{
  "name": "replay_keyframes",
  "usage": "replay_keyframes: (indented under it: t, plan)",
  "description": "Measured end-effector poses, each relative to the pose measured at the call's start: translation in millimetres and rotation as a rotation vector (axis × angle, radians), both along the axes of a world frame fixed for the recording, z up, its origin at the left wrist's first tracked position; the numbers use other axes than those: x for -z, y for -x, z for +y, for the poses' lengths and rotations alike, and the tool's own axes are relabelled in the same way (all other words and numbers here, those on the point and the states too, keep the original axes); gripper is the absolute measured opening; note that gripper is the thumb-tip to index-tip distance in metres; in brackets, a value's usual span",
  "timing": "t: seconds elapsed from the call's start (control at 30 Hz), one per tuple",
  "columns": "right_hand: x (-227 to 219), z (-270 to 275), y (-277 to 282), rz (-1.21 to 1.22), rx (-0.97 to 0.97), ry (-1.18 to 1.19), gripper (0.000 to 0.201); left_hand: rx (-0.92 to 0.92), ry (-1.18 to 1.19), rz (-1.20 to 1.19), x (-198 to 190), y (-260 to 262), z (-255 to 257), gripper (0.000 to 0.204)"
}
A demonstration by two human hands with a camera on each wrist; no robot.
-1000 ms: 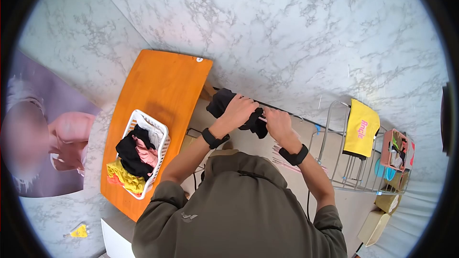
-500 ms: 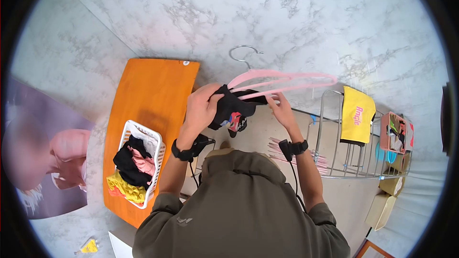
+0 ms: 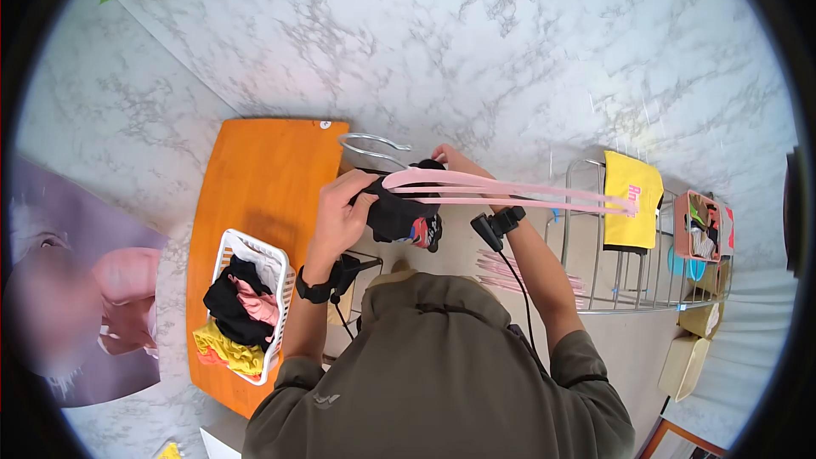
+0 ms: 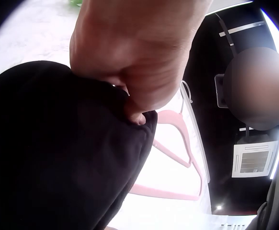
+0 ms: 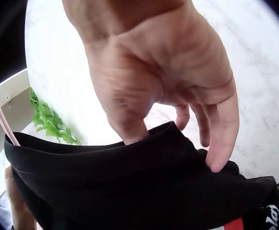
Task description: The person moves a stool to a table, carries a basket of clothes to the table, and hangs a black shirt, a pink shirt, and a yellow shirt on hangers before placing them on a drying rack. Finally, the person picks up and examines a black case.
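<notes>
A black garment [image 3: 395, 217] with a red and blue print and white lettering hangs between the two hands. The left hand [image 3: 342, 212] pinches its upper edge, thumb on the cloth in the left wrist view. At the garment's far side, the right hand [image 5: 163, 72] has its thumb tucked inside the open band and a fingertip against the outside. A pink hanger [image 3: 518, 187] with a metal hook [image 3: 374, 149] overlaps the garment and extends right, across the right forearm. In the right wrist view, a pink hanger bar [image 5: 0, 112] meets the band's left end.
A white basket [image 3: 289, 293] of black, pink and yellow clothes stands on the orange table [image 3: 272, 170] at left. To the right is a metal rack [image 3: 586, 310] with a yellow cloth [image 3: 633, 178] and a pink basket [image 3: 687, 234]. Several pink hangers [image 3: 497, 268] lie low beside it.
The pink hanger has come up into plain view and its hook has swung left. The right hand has moved left, to the garment's far side. The left hand has shifted left, keeping the cloth.
</notes>
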State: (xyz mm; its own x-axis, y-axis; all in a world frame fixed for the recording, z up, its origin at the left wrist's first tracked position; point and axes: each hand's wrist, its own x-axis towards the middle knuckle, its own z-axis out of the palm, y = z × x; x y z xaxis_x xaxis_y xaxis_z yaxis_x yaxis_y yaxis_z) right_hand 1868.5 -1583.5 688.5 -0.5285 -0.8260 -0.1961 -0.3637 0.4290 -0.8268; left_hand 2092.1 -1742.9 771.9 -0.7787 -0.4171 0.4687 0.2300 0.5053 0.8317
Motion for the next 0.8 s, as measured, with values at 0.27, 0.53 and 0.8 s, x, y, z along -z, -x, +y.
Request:
replay_keyframes:
  t: [0.27, 0.53, 0.8]
  plan:
    - [-14.7, 8.1, 45.2, -0.089, 0.138, 0.14, 0.023, -0.166, -0.262, 0.031, 29.2, -7.7, -12.1, 0.014]
    - [-142.9, 9.7, 49.4, -0.463, 0.395, 0.449, 0.025, -0.188, -0.194, 0.007, 39.8, -7.3, -24.1, 0.015]
    - [-148.4, 27.8, 83.9, -0.095, 0.391, 0.285, 0.02, -0.241, -0.003, -0.023, 43.5, -1.1, -26.1, 0.019]
